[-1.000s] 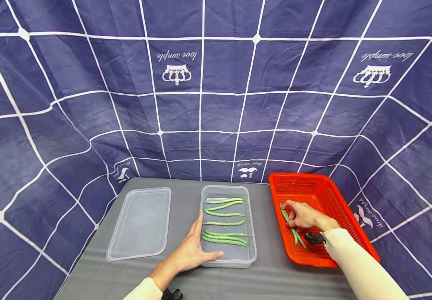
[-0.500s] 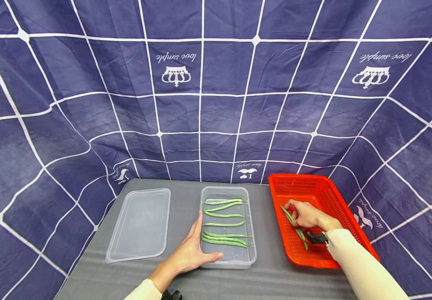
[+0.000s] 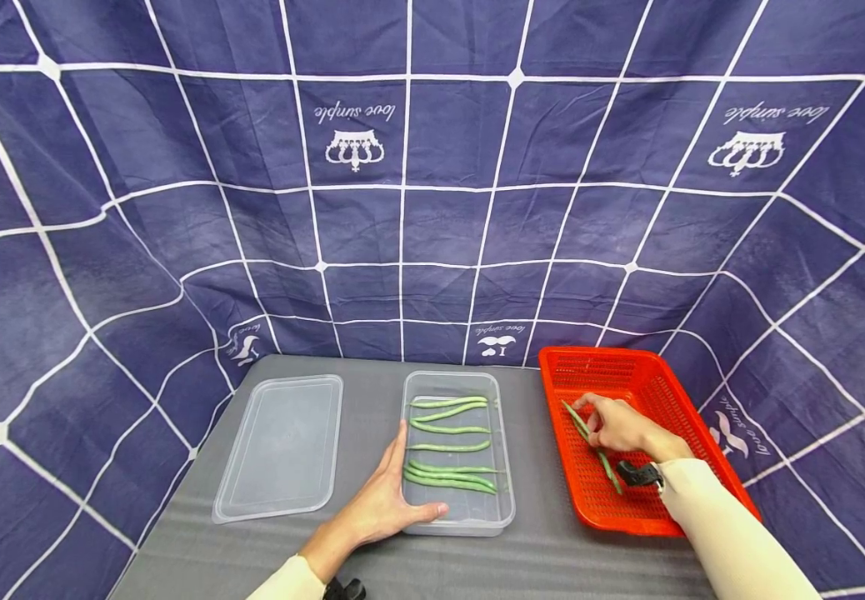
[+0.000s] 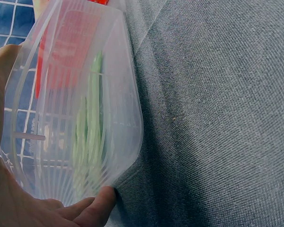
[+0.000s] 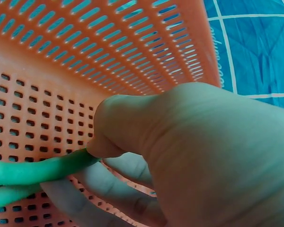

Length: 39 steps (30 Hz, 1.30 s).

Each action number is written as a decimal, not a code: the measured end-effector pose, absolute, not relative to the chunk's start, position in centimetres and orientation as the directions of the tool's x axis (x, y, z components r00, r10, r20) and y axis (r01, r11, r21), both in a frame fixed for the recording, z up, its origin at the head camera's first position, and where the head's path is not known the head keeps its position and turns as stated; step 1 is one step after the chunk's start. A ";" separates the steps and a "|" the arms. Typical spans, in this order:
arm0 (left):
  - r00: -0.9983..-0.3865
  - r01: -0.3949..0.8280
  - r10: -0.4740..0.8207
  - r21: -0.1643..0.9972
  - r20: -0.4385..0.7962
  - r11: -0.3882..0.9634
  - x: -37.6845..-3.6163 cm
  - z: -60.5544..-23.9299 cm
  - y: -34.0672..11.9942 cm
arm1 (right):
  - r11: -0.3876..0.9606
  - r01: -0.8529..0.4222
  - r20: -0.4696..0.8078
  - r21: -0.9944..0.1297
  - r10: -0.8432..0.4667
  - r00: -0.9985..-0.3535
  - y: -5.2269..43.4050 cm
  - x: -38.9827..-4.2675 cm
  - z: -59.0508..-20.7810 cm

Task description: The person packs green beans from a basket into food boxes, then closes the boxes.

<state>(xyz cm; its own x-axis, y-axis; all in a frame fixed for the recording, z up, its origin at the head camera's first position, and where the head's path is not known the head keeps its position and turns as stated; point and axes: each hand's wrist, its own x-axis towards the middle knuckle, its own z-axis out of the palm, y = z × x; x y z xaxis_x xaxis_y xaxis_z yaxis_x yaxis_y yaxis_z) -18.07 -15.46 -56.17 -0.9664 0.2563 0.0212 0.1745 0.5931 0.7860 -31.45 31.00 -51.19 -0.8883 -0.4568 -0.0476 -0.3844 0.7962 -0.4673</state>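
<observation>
In the red basket: the right hand (image 3: 616,425) pinches long thin green beans (image 3: 578,421) between thumb and fingers, inside the red plastic basket with little holes (image 3: 691,433). The wrist view shows 2 bean ends in the pinch (image 5: 33,172).
Beside the clear box: the left hand (image 3: 383,500) lies flat and wide, fingers straight, pressing the near corner of the clear plastic box (image 3: 503,462) on the grey table (image 3: 537,558).
Could go wrong, slip: I think a bean may slide out of the pinch, because the beans are long and held close to 1 end.
Could go wrong, snag: a bean tip might catch in a basket hole and bend or snap.
Could go wrong, box: if the left hand lets up, the light box may scoot away.
Count, beans in box: 7 green beans (image 3: 449,446), lying across it.
Count, beans in basket: 2 or 3, partly hidden by the hand.
Count, others: 1 basket, 1 box, 1 clear plastic lid (image 3: 282,446) lying well apart to the left.
</observation>
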 end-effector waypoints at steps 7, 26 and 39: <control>-0.967 0.177 0.255 0.788 0.026 0.590 -18.1 -56.2 -15.4 | 0.780 -0.383 -0.023 -0.495 -0.452 -0.892 30.9 -31.4 -50.4; -0.966 0.172 0.259 0.802 0.022 0.572 -18.3 -56.3 -15.4 | 0.762 -0.447 0.072 -0.470 -0.471 -0.879 29.6 -31.2 -47.8; -0.966 0.173 0.256 0.799 0.024 0.576 -18.2 -56.2 -15.3 | 0.741 -0.522 0.168 -0.422 -0.502 -0.848 27.8 -30.5 -46.0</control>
